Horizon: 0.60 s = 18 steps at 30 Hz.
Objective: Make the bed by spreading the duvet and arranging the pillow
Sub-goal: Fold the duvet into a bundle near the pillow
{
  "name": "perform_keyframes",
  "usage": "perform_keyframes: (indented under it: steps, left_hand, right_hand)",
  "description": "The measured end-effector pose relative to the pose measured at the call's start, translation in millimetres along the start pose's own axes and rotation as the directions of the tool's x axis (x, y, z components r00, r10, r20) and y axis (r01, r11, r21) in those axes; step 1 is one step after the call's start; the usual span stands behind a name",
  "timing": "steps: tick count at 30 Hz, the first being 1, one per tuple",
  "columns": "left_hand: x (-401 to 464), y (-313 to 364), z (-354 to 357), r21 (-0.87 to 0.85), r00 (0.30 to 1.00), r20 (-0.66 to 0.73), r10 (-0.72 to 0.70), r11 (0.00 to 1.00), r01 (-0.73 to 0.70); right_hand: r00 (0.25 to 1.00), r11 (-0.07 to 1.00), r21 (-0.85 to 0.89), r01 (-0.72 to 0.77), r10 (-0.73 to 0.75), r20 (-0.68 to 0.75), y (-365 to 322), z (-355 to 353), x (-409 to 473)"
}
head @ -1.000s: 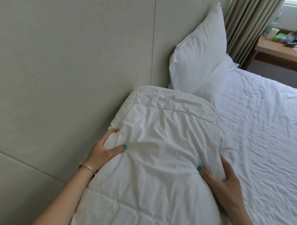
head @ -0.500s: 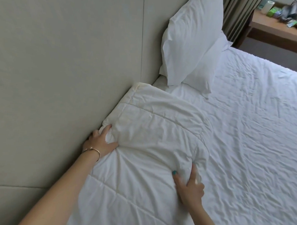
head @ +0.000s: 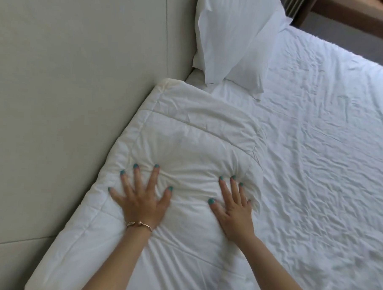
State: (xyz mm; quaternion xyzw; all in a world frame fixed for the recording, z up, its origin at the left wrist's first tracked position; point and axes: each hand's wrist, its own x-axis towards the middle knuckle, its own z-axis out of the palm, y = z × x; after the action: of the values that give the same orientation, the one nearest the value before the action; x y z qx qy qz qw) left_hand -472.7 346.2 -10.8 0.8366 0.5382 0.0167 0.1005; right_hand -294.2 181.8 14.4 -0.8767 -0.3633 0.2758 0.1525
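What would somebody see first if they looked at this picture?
First come the two hands with teal nails, the left hand and the right hand, spread flat on the puffy white duvet in the middle. Next is the white pillow, leaning upright against the padded headboard at the top. To the right stretches the wrinkled white sheet.

The top frame edge is cropping the upright pillow (head: pixel 230 34) and the curtain (head: pixel 293 6); a wooden surface (head: pixel 354 16) is running off the upper right corner; the duvet (head: pixel 186 131) is spilling past the bottom edge.
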Motion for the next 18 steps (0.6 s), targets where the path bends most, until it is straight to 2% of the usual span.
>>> perform_keyframes:
  steps: [4, 7, 9, 11, 12, 14, 16, 18]
  left_hand:
    - [1.0, -2.7, 0.0, -0.032, 1.0, -0.005, 0.003, 0.999, -0.003]
    - [-0.8, -0.3, -2.5, -0.033, 1.0, 0.029, 0.006, 0.999, -0.005]
    - [0.8, 5.6, -11.0, -0.06, 0.996, 0.059, -0.066, 0.996, 0.069]
    - [9.3, 20.4, -24.4, -0.157, 0.979, 0.101, -0.176, 0.969, 0.191]
    - [17.9, 32.7, -31.4, -0.23, 0.974, 0.105, -0.201, 0.948, 0.22]
    - [43.7, 64.3, -41.3, -0.321, 0.985, 0.087, -0.147, 0.932, 0.167]
    - [75.5, 97.1, -42.4, -0.272, 0.993, 0.096, -0.068, 0.958, 0.092]
    - [107.8, 123.6, -40.0, -0.175, 0.992, 0.111, -0.055, 0.982, 0.074]
  right_hand:
    - [0.99, 0.993, 0.114, 0.017, -0.001, -0.143, 3.3, 4.6, -19.4]
    - [0.982, 0.985, 0.172, -0.011, 0.043, -0.182, -0.3, 8.7, -27.3]
    - [0.985, 0.983, 0.179, -0.033, 0.062, -0.162, -6.2, 4.4, -26.2]
    - [0.987, 0.978, 0.205, -0.027, 0.058, -0.147, -8.8, -6.4, -20.9]
    - [0.987, 0.982, 0.191, 0.005, 0.026, -0.159, -9.3, -15.4, -15.4]
    - [0.982, 0.991, 0.103, 0.081, -0.062, -0.176, -10.6, -36.8, 3.9]
    - [0.984, 0.992, 0.041, 0.121, -0.114, -0.134, -14.4, -58.2, 33.8]
    - [0.989, 0.991, -0.013, 0.137, -0.137, -0.051, -18.8, -75.8, 69.9]
